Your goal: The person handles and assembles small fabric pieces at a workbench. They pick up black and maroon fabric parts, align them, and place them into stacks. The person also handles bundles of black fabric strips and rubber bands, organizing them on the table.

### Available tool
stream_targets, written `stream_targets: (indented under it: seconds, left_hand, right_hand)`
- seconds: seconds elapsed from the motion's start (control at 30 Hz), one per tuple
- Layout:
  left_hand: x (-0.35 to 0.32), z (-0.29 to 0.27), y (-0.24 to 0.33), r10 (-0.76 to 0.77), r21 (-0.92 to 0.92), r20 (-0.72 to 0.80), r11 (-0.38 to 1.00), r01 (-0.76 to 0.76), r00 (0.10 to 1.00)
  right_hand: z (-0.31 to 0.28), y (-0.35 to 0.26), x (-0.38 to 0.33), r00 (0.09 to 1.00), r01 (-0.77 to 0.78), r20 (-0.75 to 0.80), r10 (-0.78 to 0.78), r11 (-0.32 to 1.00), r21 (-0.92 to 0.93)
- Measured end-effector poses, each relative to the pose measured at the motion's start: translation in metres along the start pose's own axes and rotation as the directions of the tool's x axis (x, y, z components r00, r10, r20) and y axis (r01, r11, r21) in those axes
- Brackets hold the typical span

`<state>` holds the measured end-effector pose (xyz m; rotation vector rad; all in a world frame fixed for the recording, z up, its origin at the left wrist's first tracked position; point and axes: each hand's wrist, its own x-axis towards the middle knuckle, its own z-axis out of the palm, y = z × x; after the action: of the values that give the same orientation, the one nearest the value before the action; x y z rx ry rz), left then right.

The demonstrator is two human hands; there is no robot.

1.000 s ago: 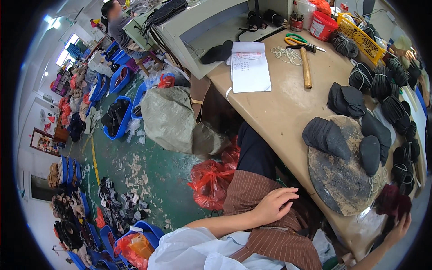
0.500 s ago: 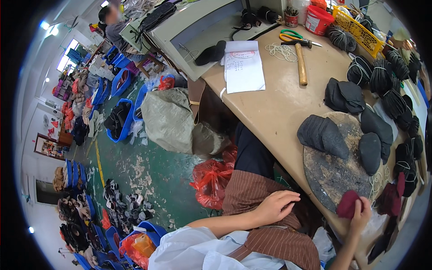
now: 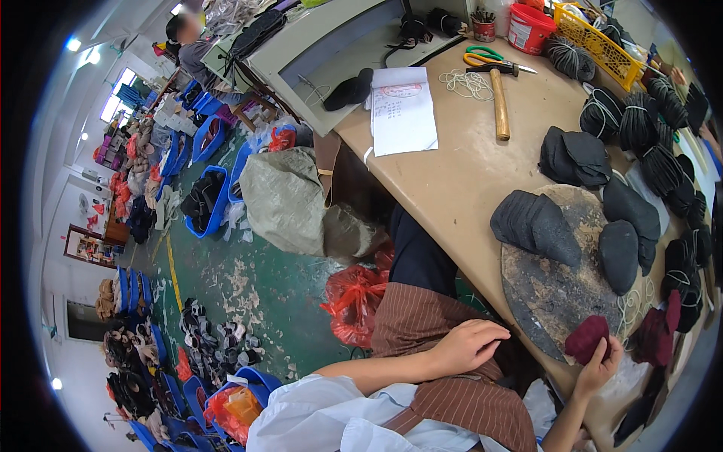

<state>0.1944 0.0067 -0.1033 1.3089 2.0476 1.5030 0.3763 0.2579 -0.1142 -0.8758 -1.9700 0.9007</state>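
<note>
My left hand (image 3: 468,345) rests palm down on my brown striped lap (image 3: 422,324), holding nothing. My right hand (image 3: 600,368) grips a dark red fabric piece (image 3: 587,338) and holds it at the near edge of a worn round work board (image 3: 553,297) on the tan table (image 3: 452,181). On the board lie a fanned stack of dark grey pieces (image 3: 535,222) and two black pieces (image 3: 621,252). More dark red pieces (image 3: 663,331) lie to the right of my right hand.
Further back on the table are a grey stack (image 3: 574,157), tied black bundles (image 3: 648,151), a hammer (image 3: 500,105), scissors (image 3: 482,56), a paper pad (image 3: 403,109), a red bucket (image 3: 531,26) and a yellow basket (image 3: 595,41). On the floor to the left are a red bag (image 3: 354,301), a grey sack (image 3: 290,200) and blue bins (image 3: 203,200). A person (image 3: 188,34) sits far back.
My right hand has come from the table's right edge leftward onto the round board, carrying the dark red piece. My left hand has stayed on my lap.
</note>
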Motion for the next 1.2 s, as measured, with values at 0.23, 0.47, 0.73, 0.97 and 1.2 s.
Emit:
stream_targets:
  seconds: [0.23,0.47,0.73,0.97,1.2]
  left_hand:
    - [0.006,0.002,0.003,-0.001,-0.001,-0.012,1.000,0.001,1.000]
    - [0.005,0.001,0.002,0.014,0.010,-0.022,1.000,-0.014,1.000]
    - [0.053,-0.038,0.002,0.170,0.142,-0.199,0.979,-0.143,0.965]
    - [0.090,-0.054,0.003,0.198,0.304,-0.125,0.940,-0.153,0.972]
    - [0.112,-0.058,-0.001,0.192,0.395,-0.083,0.907,-0.145,0.978]
  right_hand:
    - [-0.002,0.006,-0.001,1.000,0.013,-0.002,-0.013,1.000,0.007]
    - [-0.008,0.016,-0.008,0.998,-0.062,0.037,0.058,0.990,0.123]
    - [-0.008,-0.032,0.006,0.977,-0.154,0.156,0.145,0.987,0.050]
    - [-0.016,-0.035,0.012,0.952,-0.281,0.149,0.267,0.956,0.084]
    - [-0.020,-0.029,0.019,0.858,-0.514,0.273,0.436,0.721,0.465]
